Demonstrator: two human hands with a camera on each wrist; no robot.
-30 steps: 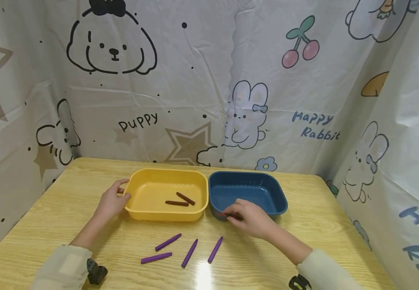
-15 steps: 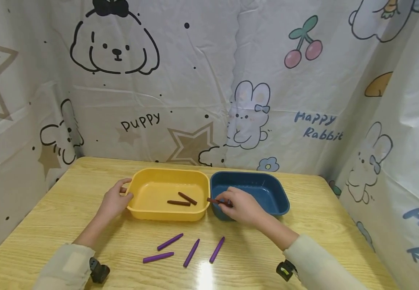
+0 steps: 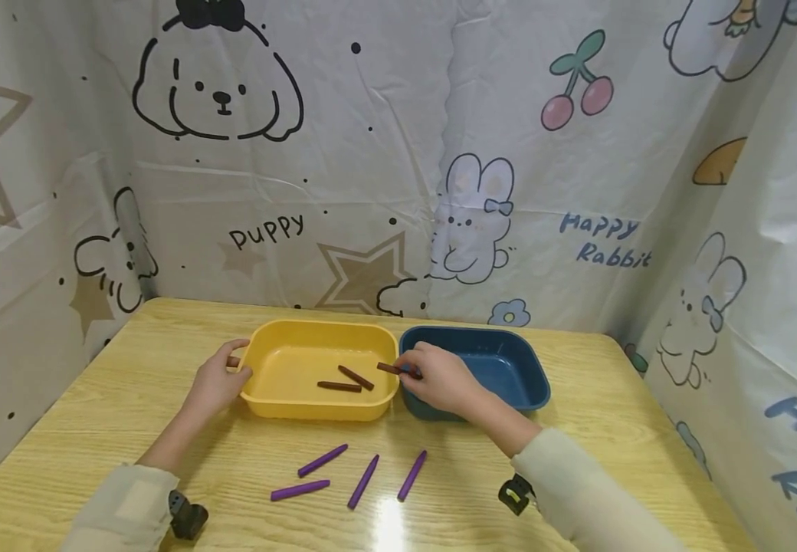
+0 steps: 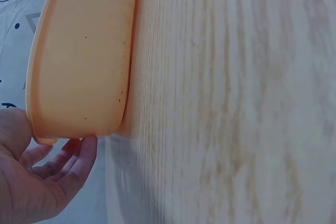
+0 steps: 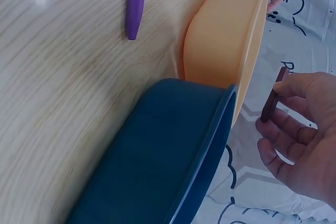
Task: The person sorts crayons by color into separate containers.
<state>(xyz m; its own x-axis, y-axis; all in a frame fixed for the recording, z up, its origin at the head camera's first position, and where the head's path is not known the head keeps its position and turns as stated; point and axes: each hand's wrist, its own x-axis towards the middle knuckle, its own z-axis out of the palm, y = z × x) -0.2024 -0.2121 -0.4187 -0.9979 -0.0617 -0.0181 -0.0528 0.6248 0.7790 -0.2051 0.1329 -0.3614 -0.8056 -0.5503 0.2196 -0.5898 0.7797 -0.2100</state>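
Note:
My right hand (image 3: 442,377) pinches a brown crayon (image 3: 388,369) between thumb and fingers, above where the two bins meet. In the right wrist view the same crayon (image 5: 273,95) is held higher than the rims. My left hand (image 3: 214,381) grips the left end of the yellow bin (image 3: 319,410). Up close in the left wrist view, that hand's fingers (image 4: 79,163) reach under the rim to the end wall. Inside the yellow bin lie two more brown crayons, one straight (image 3: 339,387) and one slanted (image 3: 355,377). The blue bin (image 3: 502,368) stands right beside it.
Several purple crayons (image 3: 364,481) lie on the wooden table (image 3: 233,491) in front of the bins. A printed cloth (image 3: 371,153) hangs behind the table and down both sides. A small black camera (image 3: 187,515) sits on each wrist.
My right hand has lifted the brown crayon from the blue bin's front wall and carried it left to the yellow bin's right rim. The left hand has kept its hold.

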